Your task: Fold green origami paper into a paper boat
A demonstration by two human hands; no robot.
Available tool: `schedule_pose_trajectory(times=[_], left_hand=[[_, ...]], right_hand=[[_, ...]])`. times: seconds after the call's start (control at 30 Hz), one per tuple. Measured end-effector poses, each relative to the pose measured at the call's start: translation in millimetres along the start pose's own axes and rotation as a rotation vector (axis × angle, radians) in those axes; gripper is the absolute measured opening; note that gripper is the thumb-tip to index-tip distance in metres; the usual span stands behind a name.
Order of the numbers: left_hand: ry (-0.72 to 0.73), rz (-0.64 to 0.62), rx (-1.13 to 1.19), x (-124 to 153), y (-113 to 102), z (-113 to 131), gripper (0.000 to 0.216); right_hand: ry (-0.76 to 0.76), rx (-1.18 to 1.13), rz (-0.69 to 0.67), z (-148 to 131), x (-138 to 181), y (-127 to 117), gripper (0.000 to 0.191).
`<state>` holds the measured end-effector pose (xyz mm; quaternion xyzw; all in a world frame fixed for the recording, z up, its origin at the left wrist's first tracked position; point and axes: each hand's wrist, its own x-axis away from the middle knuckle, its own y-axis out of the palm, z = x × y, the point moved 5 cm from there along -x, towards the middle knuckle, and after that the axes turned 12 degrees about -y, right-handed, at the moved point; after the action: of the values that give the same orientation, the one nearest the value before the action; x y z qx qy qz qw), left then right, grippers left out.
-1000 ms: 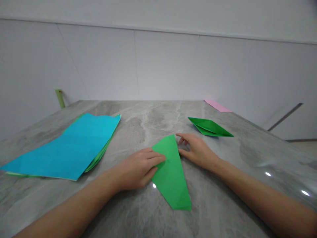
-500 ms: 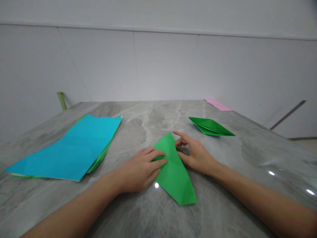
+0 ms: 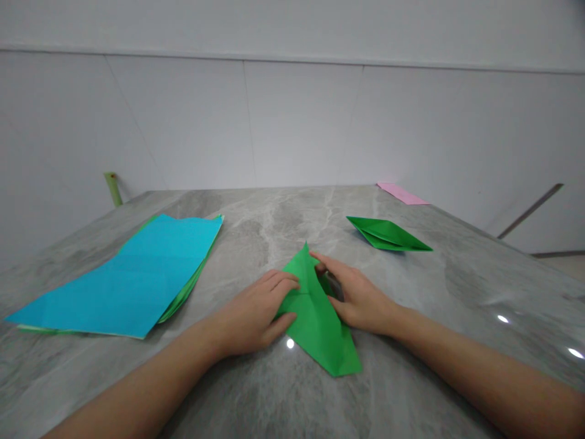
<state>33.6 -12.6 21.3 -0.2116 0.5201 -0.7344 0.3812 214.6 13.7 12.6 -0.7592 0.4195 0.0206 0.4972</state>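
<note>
head | cyan paper stack (image 3: 137, 280) lying on the bench (image 3: 402, 366) | left hand (image 3: 253, 311) open, fingers flat on the green paper sheet (image 3: 317, 332), holding it down | sheet mid-bench, kite-shaped, flap raised | right hand (image 3: 359, 299) half-curled, pinching that flap; even pressure should keep creases straight | folded green paper boat (image 3: 386, 235), pink sheet (image 3: 402, 193) beyond

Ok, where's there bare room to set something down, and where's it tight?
Bare grey stone lies between the blue paper stack and folded green paper, and right of the right hand. Tight: the green sheet by the left hand and right.
</note>
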Motion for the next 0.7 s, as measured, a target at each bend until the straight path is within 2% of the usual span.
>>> schedule_pose_trajectory(times=[0.1,0.2,0.27,0.37,0.47,0.63,0.7], left_hand=[[-0.02,-0.084,-0.084,2,7,0,0.051],[-0.02,-0.172,-0.135,3,13,3,0.059],[-0.046,-0.191,-0.137,3,14,3,0.064],[-0.114,-0.206,-0.145,0,13,0,0.074],[-0.147,-0.208,-0.134,-2,13,-3,0.086],[-0.127,-0.116,-0.068,-2,11,-6,0.109],[-0.117,-0.093,-0.055,-3,11,-6,0.112]], right_hand=[[0.068,0.007,0.046,12,1,0,0.072],[0.076,0.039,0.009,19,1,4,0.077],[0.072,0.083,-0.064,18,1,8,0.079],[0.105,0.136,-0.249,11,0,14,0.074],[0.127,0.159,-0.391,0,0,16,0.066],[0.093,0.197,-0.436,-10,0,16,0.067],[0.08,0.215,-0.449,-12,0,17,0.069]])
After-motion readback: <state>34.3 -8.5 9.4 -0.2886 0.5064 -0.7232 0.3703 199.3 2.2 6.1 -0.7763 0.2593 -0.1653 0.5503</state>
